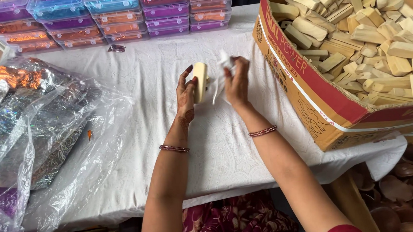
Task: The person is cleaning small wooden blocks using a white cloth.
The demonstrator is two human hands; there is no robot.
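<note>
Head view of a white-clothed surface (170, 146). At centre, the left hand (185, 96) holds a pale wooden block (200, 82) upright, its grip clenched around the block's lower half with the fingertips on its left face. Just beside it at 3 o'clock, the right hand (237, 84) pinches a scrap of white paper (223, 63) — a thin strip of it hangs down between the two hands. Both wrists carry thin dark-red bangles.

At 2 o'clock stands a large open cardboard box (318, 100), tilted toward the viewer and filled with similar wooden blocks (367, 32). Along 12 o'clock runs a row of stacked clear plastic cases (116, 17) holding orange, purple and blue material. At 9 o'clock lies a clear plastic bag (42, 134) of silvery, glittering material, overhanging the near edge of the surface. At 4 o'clock, below the surface, sits a heap of brown clay bowls (403, 190).
</note>
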